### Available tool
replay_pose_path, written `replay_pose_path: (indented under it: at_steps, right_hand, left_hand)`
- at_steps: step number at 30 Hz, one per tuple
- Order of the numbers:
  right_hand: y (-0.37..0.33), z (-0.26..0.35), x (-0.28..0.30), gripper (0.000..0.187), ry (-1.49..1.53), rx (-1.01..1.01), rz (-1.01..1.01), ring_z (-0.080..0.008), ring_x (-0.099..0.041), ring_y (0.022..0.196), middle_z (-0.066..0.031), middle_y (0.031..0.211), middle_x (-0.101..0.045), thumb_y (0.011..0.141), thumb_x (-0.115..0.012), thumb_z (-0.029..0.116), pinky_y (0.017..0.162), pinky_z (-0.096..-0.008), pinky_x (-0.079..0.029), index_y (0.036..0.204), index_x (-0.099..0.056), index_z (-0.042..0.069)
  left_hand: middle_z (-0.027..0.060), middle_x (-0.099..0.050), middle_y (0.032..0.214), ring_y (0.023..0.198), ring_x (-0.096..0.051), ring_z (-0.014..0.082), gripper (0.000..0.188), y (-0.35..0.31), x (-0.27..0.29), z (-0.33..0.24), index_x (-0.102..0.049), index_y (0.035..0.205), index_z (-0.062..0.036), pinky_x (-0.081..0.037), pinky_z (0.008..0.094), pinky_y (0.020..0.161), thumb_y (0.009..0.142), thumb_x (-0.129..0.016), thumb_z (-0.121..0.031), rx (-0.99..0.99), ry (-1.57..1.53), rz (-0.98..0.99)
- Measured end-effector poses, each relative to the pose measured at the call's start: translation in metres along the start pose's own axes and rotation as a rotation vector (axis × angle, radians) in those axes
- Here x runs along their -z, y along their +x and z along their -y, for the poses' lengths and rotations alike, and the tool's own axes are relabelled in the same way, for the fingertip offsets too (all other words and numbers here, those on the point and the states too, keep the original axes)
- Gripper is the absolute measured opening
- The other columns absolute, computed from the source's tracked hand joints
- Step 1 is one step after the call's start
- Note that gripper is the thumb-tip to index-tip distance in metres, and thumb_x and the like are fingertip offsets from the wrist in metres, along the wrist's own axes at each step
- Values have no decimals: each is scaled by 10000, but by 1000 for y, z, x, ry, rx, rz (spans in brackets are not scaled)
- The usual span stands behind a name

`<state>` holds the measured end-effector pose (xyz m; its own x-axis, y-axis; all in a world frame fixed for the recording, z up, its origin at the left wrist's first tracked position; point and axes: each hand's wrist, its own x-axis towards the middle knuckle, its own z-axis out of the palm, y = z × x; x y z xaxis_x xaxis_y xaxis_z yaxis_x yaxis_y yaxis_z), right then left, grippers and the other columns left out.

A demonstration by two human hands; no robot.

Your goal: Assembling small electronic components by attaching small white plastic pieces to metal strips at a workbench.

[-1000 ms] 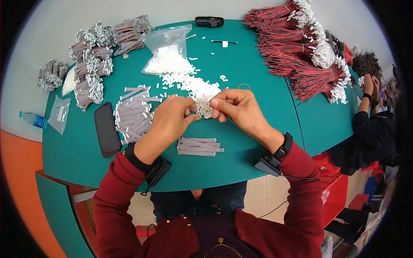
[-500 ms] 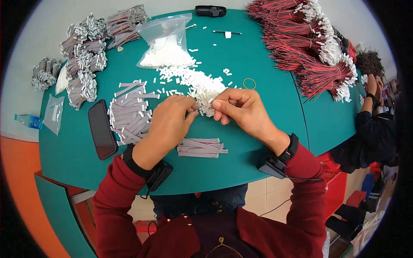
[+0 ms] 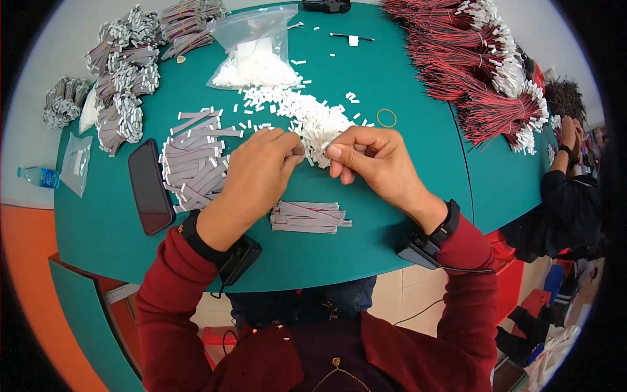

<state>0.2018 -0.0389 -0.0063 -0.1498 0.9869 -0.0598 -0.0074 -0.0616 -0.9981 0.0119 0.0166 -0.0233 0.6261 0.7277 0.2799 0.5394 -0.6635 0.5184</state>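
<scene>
Both my hands hover over the green table (image 3: 300,261), beside a heap of small white plastic connector housings (image 3: 317,121). My left hand (image 3: 258,170) is closed, thumb against fingers; whatever it grips is hidden by the fingers. In a pinch of thumb and forefinger, my right hand (image 3: 372,157) has a tiny pale piece, too small to make out. A gap separates the two hands. Left of my left hand lies a loose pile of grey flat ribbon cables (image 3: 196,157) with white ends. Just below the hands, a neat row of grey ribbon cables (image 3: 307,217) lies flat.
An open clear bag (image 3: 255,62) of white housings stands behind the heap. A phone (image 3: 150,186) lies at left, near bundled grey cables (image 3: 124,78). Red-black wire bundles (image 3: 477,72) fill the back right. A rubber band (image 3: 386,117) lies nearby; another person (image 3: 568,189) works at far right.
My hands have drawn slightly apart, still closed. The whole view has shifted a little, with the table items appearing higher in the picture.
</scene>
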Motion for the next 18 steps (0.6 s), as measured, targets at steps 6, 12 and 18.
replay_pose_path:
  at_steps: [6, 12, 18]
  right_hand:
    - [-2, 3, -2, 146, 0, 0, 14, -57, -521, 556, -34, 687, -608, 876, -572, 127, 521, -181, -420, 828, -620, -3]
    - [-2, -3, -2, 144, 10, 42, 9, -68, -526, 565, -45, 702, -610, 877, -569, 128, 529, -190, -429, 842, -613, -5]
    - [-4, -3, -5, 139, 64, 118, 32, -92, -539, 581, -63, 724, -612, 886, -548, 114, 544, -208, -447, 851, -601, -9]
  left_hand:
    - [93, -567, 735, 720, -564, 243, 119, 0, 0, 1, -573, 830, -28, -437, 339, 633, 729, -635, -36, -47, 21, -28]
    - [85, -603, 790, 706, -585, 180, 67, -4, 8, -2, -567, 838, -21, -452, 281, 614, 786, -607, -35, 152, -457, 53]
    - [59, -622, 836, 751, -577, 99, 97, -4, 7, -11, -574, 885, 19, -469, 237, 670, 815, -614, -35, 247, -1080, 177]
